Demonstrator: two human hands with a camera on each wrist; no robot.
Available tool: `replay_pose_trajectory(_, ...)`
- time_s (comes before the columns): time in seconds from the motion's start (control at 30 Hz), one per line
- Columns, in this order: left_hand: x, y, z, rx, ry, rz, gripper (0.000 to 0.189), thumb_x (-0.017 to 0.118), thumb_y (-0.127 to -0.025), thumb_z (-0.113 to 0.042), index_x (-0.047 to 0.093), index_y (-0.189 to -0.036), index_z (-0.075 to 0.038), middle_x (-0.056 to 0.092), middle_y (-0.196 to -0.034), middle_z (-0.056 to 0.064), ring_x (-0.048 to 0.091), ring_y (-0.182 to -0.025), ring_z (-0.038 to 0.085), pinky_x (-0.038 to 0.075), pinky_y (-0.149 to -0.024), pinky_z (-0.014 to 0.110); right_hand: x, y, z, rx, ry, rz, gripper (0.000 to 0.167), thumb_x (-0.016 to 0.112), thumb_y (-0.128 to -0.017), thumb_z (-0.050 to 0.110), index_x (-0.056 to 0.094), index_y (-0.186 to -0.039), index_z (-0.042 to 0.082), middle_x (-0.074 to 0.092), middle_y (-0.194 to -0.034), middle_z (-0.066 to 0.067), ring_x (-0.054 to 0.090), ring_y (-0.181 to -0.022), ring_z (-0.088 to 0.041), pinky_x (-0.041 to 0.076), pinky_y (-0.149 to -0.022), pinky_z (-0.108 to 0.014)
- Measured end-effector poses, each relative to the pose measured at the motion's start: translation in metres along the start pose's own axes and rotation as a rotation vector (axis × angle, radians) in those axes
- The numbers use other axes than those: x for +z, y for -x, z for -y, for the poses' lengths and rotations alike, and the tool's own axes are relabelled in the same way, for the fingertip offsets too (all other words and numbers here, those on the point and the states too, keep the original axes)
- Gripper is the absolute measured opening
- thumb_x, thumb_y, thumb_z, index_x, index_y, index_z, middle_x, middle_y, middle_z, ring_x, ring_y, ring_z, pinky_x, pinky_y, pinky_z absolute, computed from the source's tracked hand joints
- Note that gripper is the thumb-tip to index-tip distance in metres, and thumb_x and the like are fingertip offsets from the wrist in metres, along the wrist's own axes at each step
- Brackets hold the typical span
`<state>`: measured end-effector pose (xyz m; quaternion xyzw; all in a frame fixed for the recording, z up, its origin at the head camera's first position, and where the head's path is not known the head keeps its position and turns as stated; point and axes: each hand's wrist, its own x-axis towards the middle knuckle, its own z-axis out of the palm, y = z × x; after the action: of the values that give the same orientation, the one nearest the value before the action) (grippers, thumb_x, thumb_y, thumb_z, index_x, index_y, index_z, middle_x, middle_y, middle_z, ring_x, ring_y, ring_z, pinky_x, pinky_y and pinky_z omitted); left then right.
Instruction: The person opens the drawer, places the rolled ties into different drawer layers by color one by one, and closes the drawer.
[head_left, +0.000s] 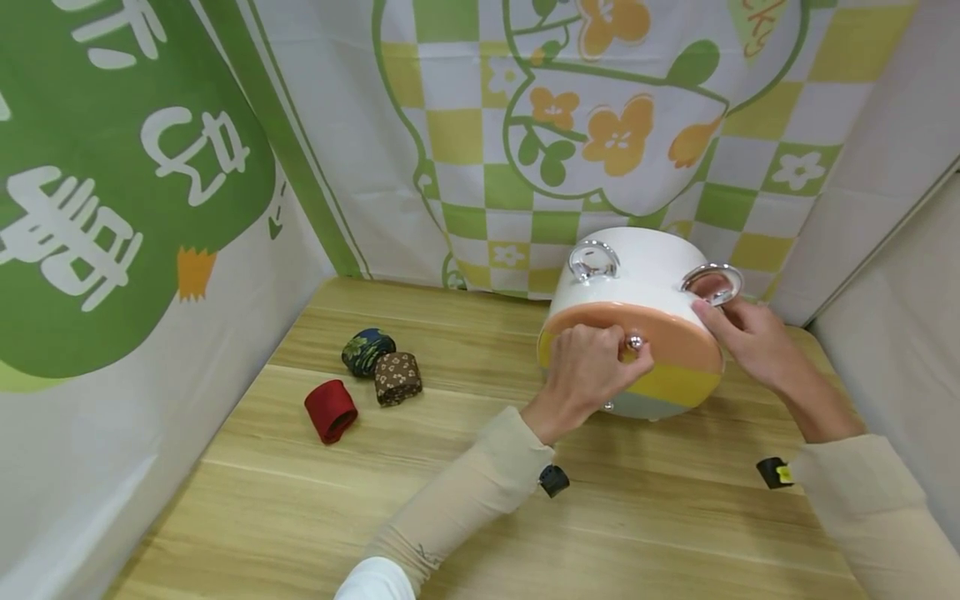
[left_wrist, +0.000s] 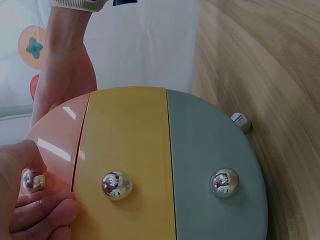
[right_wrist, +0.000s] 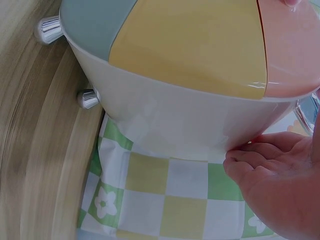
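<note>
A rounded white storage box with a striped orange, yellow and grey-green drawer front stands on the table, two shiny ring ears on top. My left hand curls its thumb and fingers round the small metal knob of the orange drawer. Below it, the yellow drawer and the grey-green drawer lie flush in the front. My right hand touches the white side with extended fingers, its thumb near the front rim beside the right ring ear.
Left on the wooden table lie a rolled red necktie, a rolled brown patterned one and a rolled dark blue-green one. A printed curtain hangs close behind the box. White side walls flank the table.
</note>
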<state>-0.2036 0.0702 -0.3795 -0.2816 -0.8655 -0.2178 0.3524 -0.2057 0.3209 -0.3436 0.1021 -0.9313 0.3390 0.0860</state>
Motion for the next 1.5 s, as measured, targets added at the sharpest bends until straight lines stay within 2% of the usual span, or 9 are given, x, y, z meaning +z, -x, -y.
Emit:
replay_pose_trajectory(0.2,0.0,0.001,-0.001,0.018,-0.032,-0.033,0.042,0.077,-0.086,-0.034,0.049,-0.057,-0.023,0.033,-0.049,-0.013,0.029,-0.045,0.001,0.017,-0.042,0.015,0.001,-0.001,-0.004,-0.012,0.004,-0.007,0.042,0.049,-0.111,0.035,0.066,-0.129,0.002,0.066,-0.107,-0.016,0.052,-0.083,-0.005,0.042,-0.067,-0.023)
replay_pose_trajectory(0.47,-0.002,0.003,-0.003,0.033,-0.05,-0.057,0.046,0.078,-0.084,-0.033,0.044,-0.055,-0.024,0.025,-0.05,-0.013,0.024,-0.046,0.001,0.013,-0.043,0.015,0.0,0.001,-0.001,-0.012,-0.004,-0.001,0.043,0.05,-0.11,0.036,0.066,-0.132,0.002,0.066,-0.11,-0.017,0.052,-0.085,-0.005,0.042,-0.069,-0.022)
replay_pose_trajectory(0.57,-0.004,0.005,-0.004,0.038,-0.057,-0.054,0.045,0.078,-0.085,-0.033,0.044,-0.056,-0.024,0.025,-0.05,-0.012,0.024,-0.046,0.002,0.013,-0.043,0.015,0.0,0.001,0.0,-0.012,0.005,-0.001,0.043,0.05,-0.11,0.037,0.066,-0.131,0.003,0.065,-0.106,-0.015,0.053,-0.084,-0.007,0.042,-0.068,-0.023)
replay_pose_trajectory(0.8,-0.007,0.008,-0.005,0.066,-0.054,-0.064,0.041,0.079,-0.082,-0.031,0.046,-0.057,-0.024,0.027,-0.051,-0.012,0.025,-0.046,0.001,0.014,-0.043,0.015,0.0,0.0,0.0,0.006,0.015,0.009,0.042,0.048,-0.111,0.039,0.067,-0.115,0.001,0.056,-0.085,-0.008,0.049,-0.073,-0.011,0.04,-0.06,-0.03)
replay_pose_trajectory(0.9,-0.009,0.01,-0.005,0.077,-0.048,-0.068,0.042,0.079,-0.08,-0.031,0.045,-0.057,-0.024,0.026,-0.051,-0.012,0.024,-0.046,0.001,0.014,-0.044,0.015,-0.001,-0.001,-0.001,0.009,0.025,0.012,0.043,0.046,-0.111,0.039,0.066,-0.115,0.001,0.056,-0.086,-0.009,0.049,-0.075,-0.011,0.04,-0.061,-0.029)
replay_pose_trajectory(1.1,-0.014,0.014,-0.007,0.103,-0.023,-0.063,0.042,0.079,-0.08,-0.029,0.045,-0.056,-0.024,0.028,-0.05,-0.013,0.024,-0.046,0.0,0.014,-0.044,0.014,-0.001,-0.001,0.0,-0.004,0.028,0.025,0.043,0.046,-0.112,0.039,0.065,-0.127,0.003,0.059,-0.086,-0.008,0.053,-0.076,-0.011,0.042,-0.064,-0.029)
replay_pose_trajectory(1.2,-0.017,0.016,-0.007,0.11,0.004,-0.053,0.042,0.08,-0.081,-0.027,0.046,-0.057,-0.023,0.029,-0.05,-0.013,0.024,-0.046,-0.001,0.013,-0.045,0.013,-0.002,-0.001,0.0,-0.008,0.028,0.027,0.043,0.046,-0.111,0.039,0.066,-0.124,0.003,0.06,-0.083,-0.006,0.053,-0.075,-0.01,0.042,-0.063,-0.028)
replay_pose_trajectory(1.43,-0.023,0.021,-0.01,0.11,-0.005,-0.035,0.041,0.08,-0.082,-0.03,0.049,-0.056,-0.023,0.03,-0.049,-0.013,0.025,-0.045,0.0,0.012,-0.046,0.013,-0.002,0.0,-0.001,-0.017,0.021,0.012,0.043,0.048,-0.111,0.037,0.067,-0.128,0.003,0.065,-0.097,-0.011,0.054,-0.083,-0.011,0.043,-0.068,-0.025)
replay_pose_trajectory(1.5,-0.024,0.023,-0.01,0.109,-0.004,-0.034,0.041,0.081,-0.082,-0.03,0.049,-0.056,-0.023,0.03,-0.049,-0.013,0.025,-0.045,0.0,0.012,-0.046,0.013,-0.002,0.0,-0.001,-0.011,0.022,0.016,0.044,0.047,-0.111,0.038,0.067,-0.124,0.002,0.064,-0.098,-0.013,0.053,-0.083,-0.013,0.043,-0.068,-0.026)
